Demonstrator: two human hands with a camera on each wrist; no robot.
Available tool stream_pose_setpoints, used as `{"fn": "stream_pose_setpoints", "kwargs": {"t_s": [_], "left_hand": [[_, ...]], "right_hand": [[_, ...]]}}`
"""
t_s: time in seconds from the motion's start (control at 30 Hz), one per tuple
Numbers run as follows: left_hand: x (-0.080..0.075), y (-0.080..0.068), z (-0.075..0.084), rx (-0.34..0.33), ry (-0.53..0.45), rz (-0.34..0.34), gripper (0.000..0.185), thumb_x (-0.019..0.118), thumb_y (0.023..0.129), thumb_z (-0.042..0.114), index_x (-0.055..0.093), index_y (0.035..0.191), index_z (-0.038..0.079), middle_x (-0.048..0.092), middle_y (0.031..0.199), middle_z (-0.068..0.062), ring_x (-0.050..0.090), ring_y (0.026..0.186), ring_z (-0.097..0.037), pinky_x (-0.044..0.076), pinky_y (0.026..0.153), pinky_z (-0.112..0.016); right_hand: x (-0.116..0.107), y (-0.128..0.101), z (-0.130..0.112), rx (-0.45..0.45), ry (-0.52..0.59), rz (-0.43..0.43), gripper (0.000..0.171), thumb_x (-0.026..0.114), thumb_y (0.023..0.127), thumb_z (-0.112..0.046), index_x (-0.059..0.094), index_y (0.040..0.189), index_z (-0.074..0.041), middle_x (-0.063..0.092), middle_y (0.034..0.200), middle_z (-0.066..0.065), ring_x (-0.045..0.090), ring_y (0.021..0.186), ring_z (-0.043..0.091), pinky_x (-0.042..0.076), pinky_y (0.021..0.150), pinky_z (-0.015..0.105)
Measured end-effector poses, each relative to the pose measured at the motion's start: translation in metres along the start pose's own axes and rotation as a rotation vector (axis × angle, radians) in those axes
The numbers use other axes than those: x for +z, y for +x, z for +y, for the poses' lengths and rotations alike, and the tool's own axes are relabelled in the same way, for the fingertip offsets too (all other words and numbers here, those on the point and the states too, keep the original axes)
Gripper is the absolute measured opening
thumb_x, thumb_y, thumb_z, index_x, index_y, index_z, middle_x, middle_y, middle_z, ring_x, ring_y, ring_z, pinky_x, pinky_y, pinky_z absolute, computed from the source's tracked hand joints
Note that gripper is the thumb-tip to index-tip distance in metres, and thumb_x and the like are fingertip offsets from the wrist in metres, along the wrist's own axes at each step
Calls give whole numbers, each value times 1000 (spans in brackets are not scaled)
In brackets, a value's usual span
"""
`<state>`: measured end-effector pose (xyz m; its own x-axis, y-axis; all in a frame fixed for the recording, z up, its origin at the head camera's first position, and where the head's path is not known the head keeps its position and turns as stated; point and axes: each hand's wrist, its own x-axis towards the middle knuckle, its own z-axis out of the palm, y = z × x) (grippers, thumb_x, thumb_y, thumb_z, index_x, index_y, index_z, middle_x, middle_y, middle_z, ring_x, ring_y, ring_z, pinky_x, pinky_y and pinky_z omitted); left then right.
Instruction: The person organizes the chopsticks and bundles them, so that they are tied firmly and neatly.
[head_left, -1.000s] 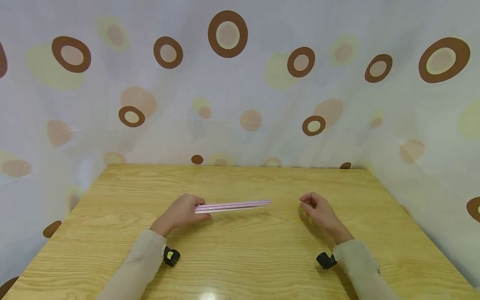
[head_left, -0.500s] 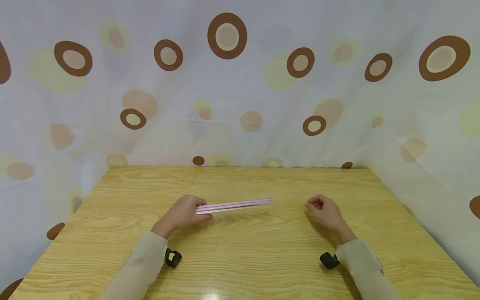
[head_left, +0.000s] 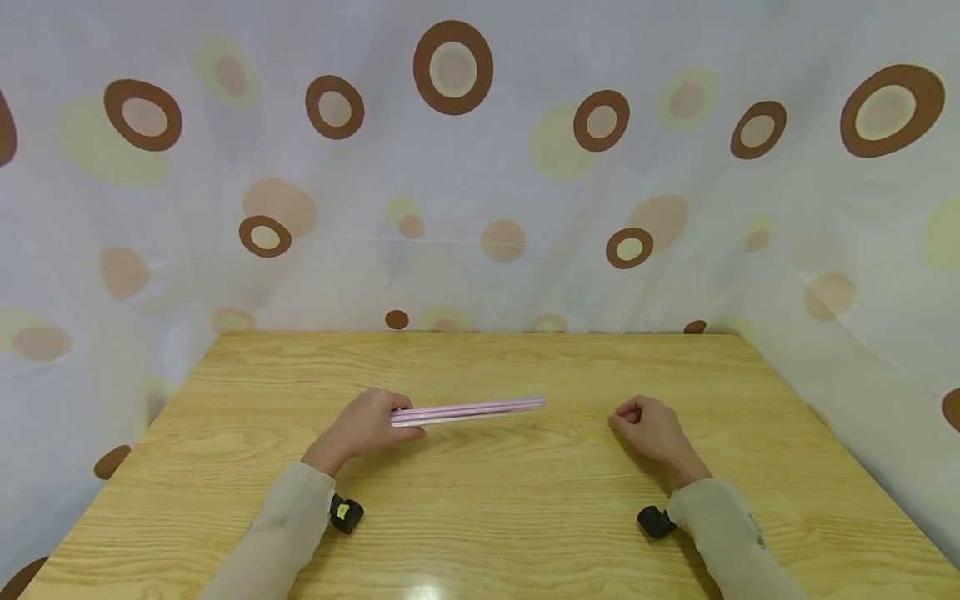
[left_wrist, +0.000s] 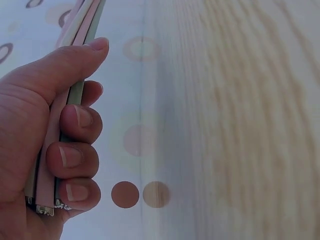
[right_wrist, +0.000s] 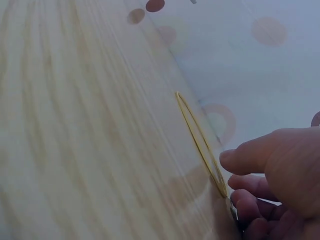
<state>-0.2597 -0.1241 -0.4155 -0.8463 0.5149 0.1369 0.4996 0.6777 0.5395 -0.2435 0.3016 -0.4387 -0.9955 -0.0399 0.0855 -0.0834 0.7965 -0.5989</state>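
My left hand (head_left: pixel 367 425) grips a small bundle of slim pastel sticks (head_left: pixel 472 412). The thumb lies along the bundle and the fingers curl round it. In the left wrist view pink, whitish and green sticks (left_wrist: pixel 46 170) show, with silvery lower ends by the palm. On the table to the right of the bundle lies a thin yellow rubber band (right_wrist: pixel 202 145), a narrow loop in the right wrist view. My right hand (head_left: pixel 652 429) is low over the table at the band's right end, fingers loosely bent, thumb and forefinger slightly apart, fingertips right beside the loop.
The wood-grain table (head_left: pixel 480 517) reaches back to a white curtain (head_left: pixel 510 167) with brown and beige circles, which also hangs along both sides. Each wrist wears a small black camera, the left one (head_left: pixel 346 516) and the right one (head_left: pixel 656 522).
My right hand has moved slightly right, then dipped a little toward the rubber band, whose right end is now more covered by the fingers. The left hand and the sticks have hardly moved.
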Motion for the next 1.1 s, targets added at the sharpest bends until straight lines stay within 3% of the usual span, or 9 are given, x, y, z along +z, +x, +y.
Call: {"fn": "stream_pose_setpoints", "kwargs": {"t_s": [0.37,1.1], "left_hand": [[3,-3,-1,-6,5,-9,23,78,80,32,64,76,13,53,62,8,42,53,-5,36,51,-21],[3,3,-1,15,42,-3,24,78,80,32,66,77,12,55,63,7,42,54,-5,36,52,-21]], "right_hand": [[9,-1,0,-55,-122,-6,12,60,90,-9,65,84,-1,61,75,6,52,66,15,44,63,32],[2,-1,-9,-123,-186,-70,17,46,95,-4,58,84,2,59,78,12,54,70,22,47,70,41]]}}
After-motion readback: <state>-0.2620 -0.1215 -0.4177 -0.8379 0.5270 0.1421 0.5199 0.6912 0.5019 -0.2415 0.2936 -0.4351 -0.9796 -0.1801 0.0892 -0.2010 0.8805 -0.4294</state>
